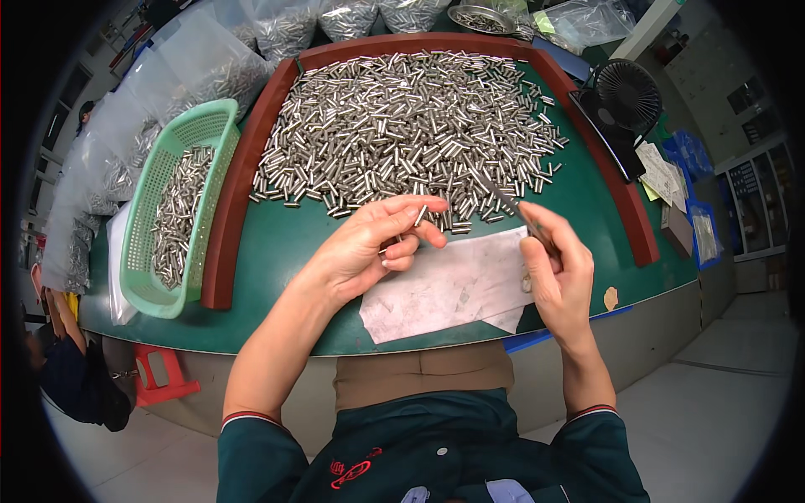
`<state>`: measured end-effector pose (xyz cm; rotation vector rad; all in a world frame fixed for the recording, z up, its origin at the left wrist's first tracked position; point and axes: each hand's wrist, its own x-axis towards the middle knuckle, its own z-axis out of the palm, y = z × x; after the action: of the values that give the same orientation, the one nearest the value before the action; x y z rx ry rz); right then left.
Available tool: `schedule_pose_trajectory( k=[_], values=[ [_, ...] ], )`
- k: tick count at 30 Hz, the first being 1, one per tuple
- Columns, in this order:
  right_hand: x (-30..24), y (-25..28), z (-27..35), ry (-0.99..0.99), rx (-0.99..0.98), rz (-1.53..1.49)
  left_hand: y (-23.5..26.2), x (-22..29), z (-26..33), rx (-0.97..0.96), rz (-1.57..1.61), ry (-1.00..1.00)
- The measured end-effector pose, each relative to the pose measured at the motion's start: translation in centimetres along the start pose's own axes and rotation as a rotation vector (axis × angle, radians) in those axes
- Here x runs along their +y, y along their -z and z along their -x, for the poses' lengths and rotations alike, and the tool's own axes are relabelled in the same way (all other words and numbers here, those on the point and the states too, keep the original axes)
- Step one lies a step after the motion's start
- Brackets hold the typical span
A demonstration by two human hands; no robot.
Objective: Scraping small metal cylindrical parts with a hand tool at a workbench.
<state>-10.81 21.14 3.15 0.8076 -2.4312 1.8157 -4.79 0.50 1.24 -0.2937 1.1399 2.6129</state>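
Note:
My left hand (373, 243) pinches a small metal pin (420, 215) between thumb and fingers above the green mat. To its right, my right hand (558, 268) grips thin metal tweezers (503, 201), whose tips point up-left toward the near edge of a big heap of shiny metal pins (402, 126). A worn white paper sheet (453, 289) lies on the mat beneath and between both hands.
A brown raised rim (243, 168) borders the green work surface (285, 251). A green plastic basket (172, 201) holding more pins sits at left. Clear bags of pins (193, 75) pile at the back left. A small black fan (627, 96) stands at the right, with papers beside it.

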Motion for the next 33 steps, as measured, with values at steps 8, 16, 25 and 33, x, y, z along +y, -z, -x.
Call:
schedule_pose_trajectory(
  k=[8,16,25,33],
  values=[
    [-0.6,-1.9,-2.8,0.022,-0.195,0.045,-0.1,-0.6,0.0,-0.175,-0.003,0.054],
    [-0.9,-2.5,-2.6,0.238,-0.201,0.188,-0.3,-0.6,0.1,-0.193,0.040,0.091],
    [-1.0,1.7,-1.1,-0.078,-0.153,0.053,-0.5,-0.9,0.2,-0.201,0.063,0.093],
    [2.6,15.5,7.4,-0.284,0.602,-0.107,-0.9,-0.9,-0.7,-0.126,0.002,0.101]
  ],
)
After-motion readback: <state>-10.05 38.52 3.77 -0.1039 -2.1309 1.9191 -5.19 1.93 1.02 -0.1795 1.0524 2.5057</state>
